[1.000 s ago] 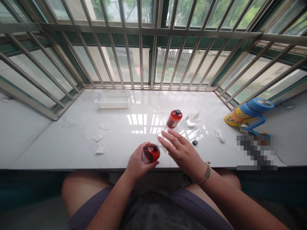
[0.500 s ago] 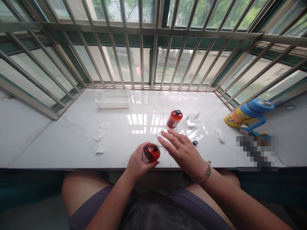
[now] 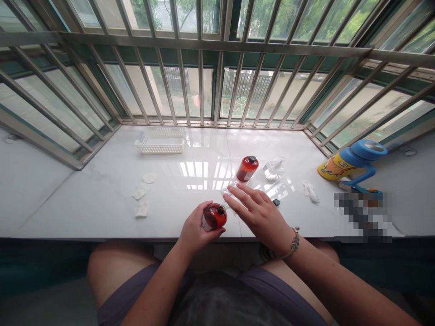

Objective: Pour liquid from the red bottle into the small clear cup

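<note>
White marble sill runs under a barred window, and you sit at its near edge. Your left hand is curled around a red bottle, gripping it just above the sill's front edge. Your right hand lies flat and open, fingers spread, palm down over a clear plastic piece beside that bottle. Farther back stand a second red bottle, a white basket and a blue-and-yellow cup; crumpled white pads lie to the left.
</note>
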Available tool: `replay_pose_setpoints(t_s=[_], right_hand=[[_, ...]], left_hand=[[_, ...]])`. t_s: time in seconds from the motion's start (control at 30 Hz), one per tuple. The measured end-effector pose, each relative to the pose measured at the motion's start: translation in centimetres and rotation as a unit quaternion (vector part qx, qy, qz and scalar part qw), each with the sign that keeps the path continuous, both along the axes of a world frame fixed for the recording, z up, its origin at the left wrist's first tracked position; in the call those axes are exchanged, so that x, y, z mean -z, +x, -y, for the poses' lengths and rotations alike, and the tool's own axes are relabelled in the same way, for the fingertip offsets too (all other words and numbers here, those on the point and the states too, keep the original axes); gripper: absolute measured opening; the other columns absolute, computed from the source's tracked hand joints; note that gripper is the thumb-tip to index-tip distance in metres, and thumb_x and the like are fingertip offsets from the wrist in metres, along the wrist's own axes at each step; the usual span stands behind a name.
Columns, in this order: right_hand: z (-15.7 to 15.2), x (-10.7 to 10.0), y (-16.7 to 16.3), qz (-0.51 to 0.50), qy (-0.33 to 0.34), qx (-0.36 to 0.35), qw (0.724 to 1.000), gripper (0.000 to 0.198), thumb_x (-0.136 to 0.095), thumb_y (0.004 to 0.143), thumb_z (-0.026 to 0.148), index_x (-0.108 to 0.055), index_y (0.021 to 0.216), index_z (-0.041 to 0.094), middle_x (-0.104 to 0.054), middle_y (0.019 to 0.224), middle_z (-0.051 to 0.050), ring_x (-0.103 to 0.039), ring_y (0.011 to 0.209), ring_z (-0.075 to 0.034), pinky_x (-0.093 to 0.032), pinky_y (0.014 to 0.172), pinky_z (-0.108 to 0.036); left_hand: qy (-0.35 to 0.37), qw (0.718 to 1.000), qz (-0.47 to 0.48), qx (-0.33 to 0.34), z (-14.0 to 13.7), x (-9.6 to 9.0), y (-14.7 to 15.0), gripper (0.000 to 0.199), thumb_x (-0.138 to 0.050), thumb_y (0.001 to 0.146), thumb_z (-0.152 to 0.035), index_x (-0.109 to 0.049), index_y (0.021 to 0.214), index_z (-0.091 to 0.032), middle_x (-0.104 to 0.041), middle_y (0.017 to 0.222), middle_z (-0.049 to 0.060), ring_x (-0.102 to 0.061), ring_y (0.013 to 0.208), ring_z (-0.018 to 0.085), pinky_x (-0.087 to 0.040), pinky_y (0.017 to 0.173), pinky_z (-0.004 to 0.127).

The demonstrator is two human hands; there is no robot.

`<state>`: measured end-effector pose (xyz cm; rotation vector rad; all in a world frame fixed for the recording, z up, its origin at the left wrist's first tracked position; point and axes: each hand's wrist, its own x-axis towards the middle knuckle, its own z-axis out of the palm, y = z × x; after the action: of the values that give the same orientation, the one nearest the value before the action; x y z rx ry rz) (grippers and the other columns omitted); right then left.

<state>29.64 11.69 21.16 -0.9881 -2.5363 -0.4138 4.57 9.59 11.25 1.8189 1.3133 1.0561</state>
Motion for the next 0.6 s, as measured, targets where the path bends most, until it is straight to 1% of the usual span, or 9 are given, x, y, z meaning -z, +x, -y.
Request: replay_pose_setpoints(t_s=[0.17,0.33,0.6], right_hand=[[-0.03,-0.26,-0.11,0.001,0.0,0.001,1.0,0.056,-0.052,0.105,0.009,-0.052,0.158,0.024,-0.059,0.16,-0.009,-0.052,0.149,-0.031,-0.053,0.106,-0.047],[-0.08,-0.45,-0.17,0.006,0.006,-0.003,1.0,0.054,-0.052,0.104,0.008,-0.055,0.156,0.023,-0.059,0.16,-0.009,-0.054,0.147,-0.031,-0.053,0.106,-0.048],[-0.06,-0.83,-0.12,0.016,0.006,-0.007,1.0,0.055,-0.052,0.104,0.008,-0.054,0.157,0.024,-0.059,0.16,-0.009,-0.053,0.148,-0.031,-0.053,0.107,-0.047]], left_hand=[[-0.004,1.0,-0.002,0.001,0.0,-0.04,-0.07,0.08,-0.094,0.076,-0.043,-0.054,0.144,-0.029,-0.07,0.141,0.01,-0.071,0.126,0.032,-0.058,0.112,0.049],[-0.007,1.0,0.0,0.002,0.02,0.06,-0.1,0.08,-0.094,0.075,-0.043,-0.054,0.144,-0.029,-0.07,0.141,0.011,-0.071,0.126,0.032,-0.058,0.112,0.05],[-0.004,1.0,0.007,-0.002,0.01,-0.1,-0.02,0.08,-0.095,0.074,-0.042,-0.056,0.142,-0.029,-0.072,0.139,0.01,-0.072,0.125,0.032,-0.059,0.11,0.049]])
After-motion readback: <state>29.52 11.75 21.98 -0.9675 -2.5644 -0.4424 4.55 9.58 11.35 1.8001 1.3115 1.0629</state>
